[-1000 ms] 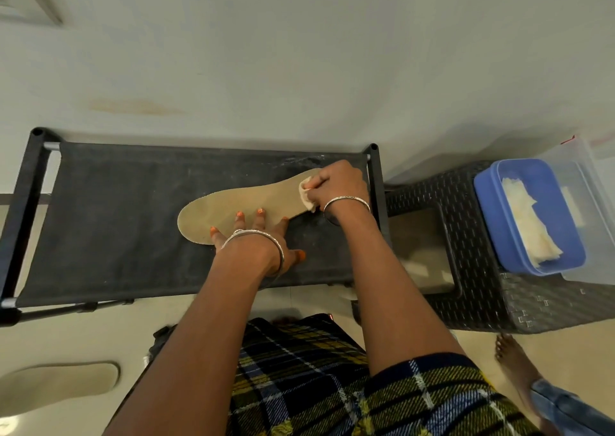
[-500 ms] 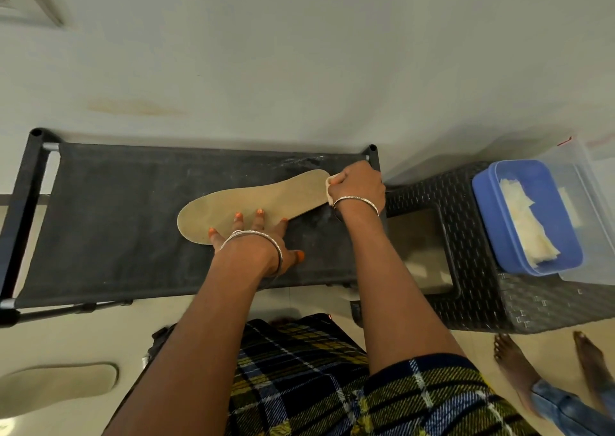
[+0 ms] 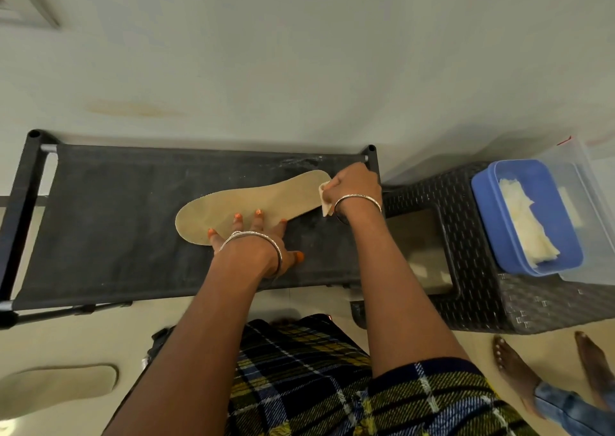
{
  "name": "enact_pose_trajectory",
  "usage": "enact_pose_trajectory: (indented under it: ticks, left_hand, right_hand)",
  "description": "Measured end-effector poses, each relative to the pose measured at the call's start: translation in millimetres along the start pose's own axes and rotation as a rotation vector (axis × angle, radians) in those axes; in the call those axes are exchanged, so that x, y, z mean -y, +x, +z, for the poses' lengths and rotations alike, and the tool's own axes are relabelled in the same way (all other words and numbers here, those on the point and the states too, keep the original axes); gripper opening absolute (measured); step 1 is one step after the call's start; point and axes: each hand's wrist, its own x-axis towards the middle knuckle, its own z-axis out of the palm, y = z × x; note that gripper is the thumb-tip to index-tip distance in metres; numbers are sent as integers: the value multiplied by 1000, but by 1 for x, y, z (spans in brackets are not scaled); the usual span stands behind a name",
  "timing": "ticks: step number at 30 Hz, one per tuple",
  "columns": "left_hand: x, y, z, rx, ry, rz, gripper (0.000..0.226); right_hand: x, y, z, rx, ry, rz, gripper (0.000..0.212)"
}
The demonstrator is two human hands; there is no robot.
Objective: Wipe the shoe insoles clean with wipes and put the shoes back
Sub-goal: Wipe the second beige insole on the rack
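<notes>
A tan insole point(image 3: 253, 202) lies flat on the black fabric top of a shoe rack point(image 3: 116, 222). My left hand point(image 3: 256, 239) presses it down with straight, spread fingers on its near edge. My right hand point(image 3: 352, 186) grips a crumpled white wipe point(image 3: 326, 199) at the insole's right end, by the rack's right rail. A second tan insole point(image 3: 56, 387) lies on the floor at the lower left. No shoes are in view.
A dark woven plastic stool point(image 3: 472, 269) stands right of the rack. On it sits a clear box with a blue lid point(image 3: 492, 209) holding white wipes point(image 3: 522, 219). Another person's bare feet point(image 3: 519, 369) stand at the lower right. A pale wall rises behind the rack.
My right hand slid the wipe from on top of the insole's right part to its right end, near the rack rail. The left hand stayed put. A second foot came into view.
</notes>
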Motion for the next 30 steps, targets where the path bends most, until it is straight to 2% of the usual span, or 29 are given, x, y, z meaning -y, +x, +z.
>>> enact_pose_trajectory:
  ticks: [2,3,8,10,13,15,16,18,22,26,30]
  left_hand:
    - [-1,0,0,1,6,-3,78]
    - [-1,0,1,0,6,-4,79]
    - [0,-2,-1,-4,1,9,78]
    - [1,-2,-1,-8,4,8,78]
    - [0,-1,0,-3,3,3,78]
    - [0,0,0,-2,9,-3,78]
    - [-1,0,0,0,7,-4,79]
    - [-1,-1,0,-5,4,-1,79]
    - [1,-2,0,-11,3,8,79]
    - [0,-2,0,-17,14,-2,78]
    - [-3,0,2,-19,14,-23,79]
  right_hand:
    - [1,-3,0,111,-19,-26,17]
    - [0,-4,0,116,-19,-28,18]
    - [-4,-2,3,-174,30,15,17]
    - [-4,-1,5,-208,64,-11,15]
    - [-2,1,4,-44,55,-43,12]
    - [1,-1,4,133,25,-44,15]
    - [2,-1,5,167,9,-41,18]
    - [2,-1,5,91,0,-20,19]
    - [-2,-2,4,-210,35,8,14]
    - [0,-8,9,-230,125,-93,13]
    - [12,-14,18,-141,171,-221,20]
